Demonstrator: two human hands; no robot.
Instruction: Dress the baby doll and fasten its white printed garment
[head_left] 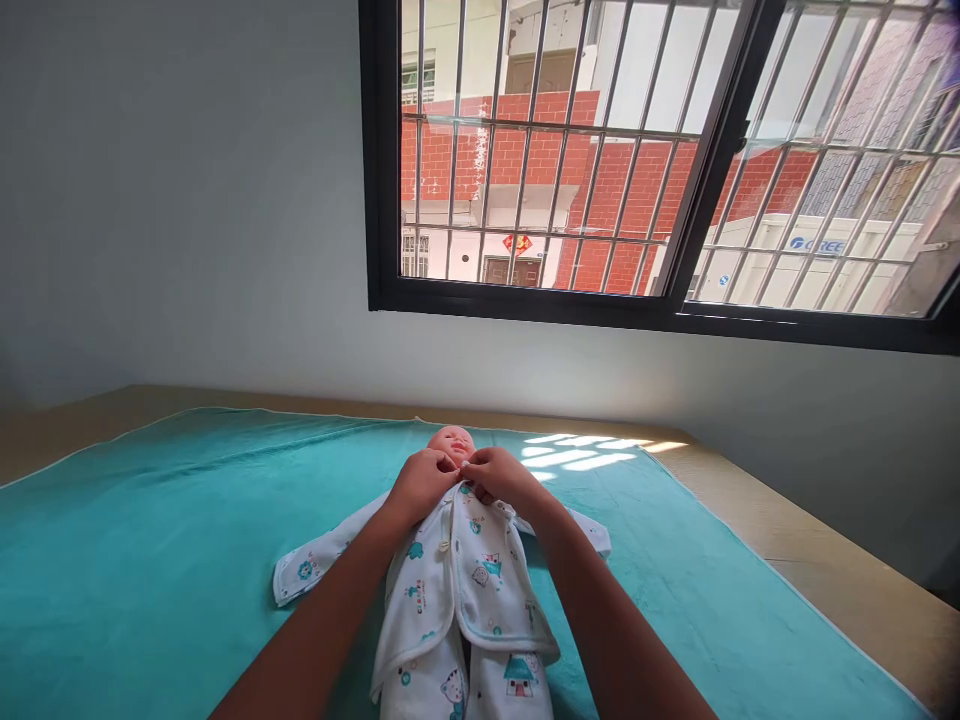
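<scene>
At the lower centre of the frame, the left hand [422, 484] and right hand [501, 474] pinched, fingertips closed, what seemed the collar of a white, printed cloth jacket [480, 570] on a pink-faced doll [453, 439]. Fingertips crowding its chin could have hidden misaligned edges; uneven pulling could have skewed the front.
</scene>
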